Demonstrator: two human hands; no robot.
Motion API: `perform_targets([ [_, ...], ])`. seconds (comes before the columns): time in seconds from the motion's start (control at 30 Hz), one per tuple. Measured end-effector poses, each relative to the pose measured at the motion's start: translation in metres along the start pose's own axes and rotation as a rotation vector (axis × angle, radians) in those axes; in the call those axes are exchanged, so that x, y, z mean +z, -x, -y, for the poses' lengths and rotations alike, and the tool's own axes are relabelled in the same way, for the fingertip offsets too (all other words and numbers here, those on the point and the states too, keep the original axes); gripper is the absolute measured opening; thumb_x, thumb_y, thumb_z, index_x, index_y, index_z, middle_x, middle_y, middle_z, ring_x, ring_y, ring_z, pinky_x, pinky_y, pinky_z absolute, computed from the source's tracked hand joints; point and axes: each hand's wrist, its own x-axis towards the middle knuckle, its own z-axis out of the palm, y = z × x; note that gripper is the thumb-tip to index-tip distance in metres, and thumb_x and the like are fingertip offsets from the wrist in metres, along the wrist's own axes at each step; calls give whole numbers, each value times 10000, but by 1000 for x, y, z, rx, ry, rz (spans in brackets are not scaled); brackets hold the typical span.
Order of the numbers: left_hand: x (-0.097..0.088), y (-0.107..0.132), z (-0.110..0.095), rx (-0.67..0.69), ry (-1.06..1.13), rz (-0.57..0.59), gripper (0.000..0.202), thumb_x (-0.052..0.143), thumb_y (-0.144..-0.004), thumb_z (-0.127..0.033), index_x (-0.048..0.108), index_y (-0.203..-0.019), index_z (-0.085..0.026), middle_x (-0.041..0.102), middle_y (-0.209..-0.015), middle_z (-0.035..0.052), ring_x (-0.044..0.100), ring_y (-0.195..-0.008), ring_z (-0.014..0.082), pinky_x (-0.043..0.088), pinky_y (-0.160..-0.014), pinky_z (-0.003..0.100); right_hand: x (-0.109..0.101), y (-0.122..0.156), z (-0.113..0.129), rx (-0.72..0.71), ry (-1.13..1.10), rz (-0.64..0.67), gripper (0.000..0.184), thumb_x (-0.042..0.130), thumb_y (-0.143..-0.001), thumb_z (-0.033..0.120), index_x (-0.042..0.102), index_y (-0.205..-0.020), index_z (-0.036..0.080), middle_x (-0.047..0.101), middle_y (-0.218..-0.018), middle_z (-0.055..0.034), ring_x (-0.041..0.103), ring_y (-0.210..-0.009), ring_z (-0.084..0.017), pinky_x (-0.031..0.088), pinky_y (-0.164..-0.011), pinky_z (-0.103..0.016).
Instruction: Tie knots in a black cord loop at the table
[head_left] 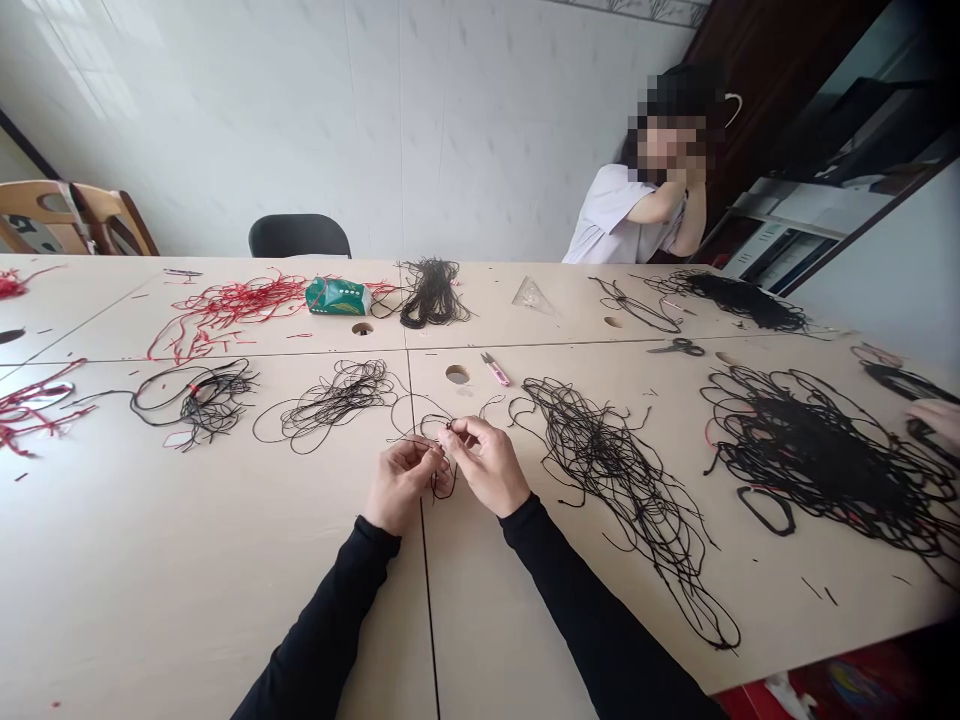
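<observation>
My left hand (405,480) and my right hand (486,460) meet close together over the table seam, each pinching a thin black cord (444,488). Loops of that cord hang below the fingers and curl out beyond them; the exact spot between the fingertips is too small to make out. Just past my right hand lies a pair of pink-handled thread snips (495,368). A long tangled bundle of black cords (600,440) rests to the right of my hands. To the left is a looser heap of thin black cord (337,395).
Red cords (247,300) lie beside a green packet (337,297) at the far left. Black-handled scissors (686,347) and a large black cord pile (817,450) are on the right. Across the table (225,600) sits a person (622,215); another person's hand (937,418) shows at the right edge.
</observation>
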Motion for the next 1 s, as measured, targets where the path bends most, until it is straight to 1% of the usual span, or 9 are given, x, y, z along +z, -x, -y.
perform_targets([
  [0.1, 0, -1, 0, -15, 41, -66, 315, 768, -652, -392, 620, -740, -128, 617, -606, 19, 569, -505, 128, 521, -495, 282, -1, 0, -2, 31, -64, 60, 298, 490, -901, 420, 615, -811, 165, 639, -729, -37, 548, -625, -142, 449, -608, -260],
  [0.17, -1, -1, 0, -15, 91, -137, 323, 780, -637, -386, 636, -754, -121, 621, -649, 19, 573, -528, 122, 532, -512, 283, -1, 0, -3, 74, -113, 122, 281, 520, -886, 414, 625, -928, 156, 657, -743, -35, 572, -647, -145, 459, -620, -258],
  [0.23, -2, -2, 0, -10, 135, -168, 329, 782, -641, -384, 656, -769, -110, 627, -699, 28, 584, -569, 120, 542, -539, 280, -1, 0, -5, 104, -127, 146, 275, 569, -854, 385, 624, -979, 146, 667, -756, -35, 587, -671, -147, 471, -645, -260],
  [0.4, -4, -2, 1, -41, 205, -160, 326, 776, -659, -376, 662, -782, -97, 638, -707, 52, 610, -621, 141, 544, -566, 276, -2, -1, -5, 47, -98, 143, 208, 543, -859, 335, 634, -828, 149, 658, -732, -26, 591, -665, -139, 470, -635, -247],
  [0.53, -4, -3, 0, -61, 261, -144, 300, 783, -648, -347, 652, -760, -101, 643, -714, 55, 615, -622, 143, 553, -593, 293, -3, -1, -4, -2, -54, 125, 188, 532, -864, 313, 623, -812, 157, 651, -720, -17, 581, -645, -133, 461, -615, -237],
  [0.63, -4, -3, -1, -77, 278, -126, 316, 766, -660, -375, 649, -777, -106, 642, -715, 56, 615, -613, 148, 556, -592, 310, -3, -1, -3, 7, -61, 135, 182, 530, -864, 313, 622, -814, 164, 653, -726, -17, 580, -648, -135, 465, -621, -241],
  [0.77, -4, -2, -2, -69, 205, -121, 324, 767, -667, -375, 633, -792, -109, 626, -714, 43, 605, -605, 136, 552, -591, 293, -3, -1, -4, 32, -73, 137, 190, 534, -856, 328, 622, -811, 165, 649, -722, -17, 573, -649, -138, 463, -620, -245],
  [0.9, -6, -2, -4, 5, 138, -190, 333, 778, -651, -386, 608, -762, -121, 595, -695, 18, 583, -603, 120, 553, -582, 279, -4, -1, -5, 46, -49, 117, 213, 536, -852, 349, 628, -808, 162, 617, -691, -9, 532, -618, -131, 441, -594, -242],
  [1.0, -7, -3, -5, 3, 135, -206, 349, 766, -660, -418, 604, -759, -125, 596, -708, 16, 580, -596, 116, 558, -577, 285, -6, -1, -5, 49, -33, 100, 232, 529, -852, 368, 623, -801, 162, 599, -676, -5, 511, -598, -127, 430, -579, -240],
])
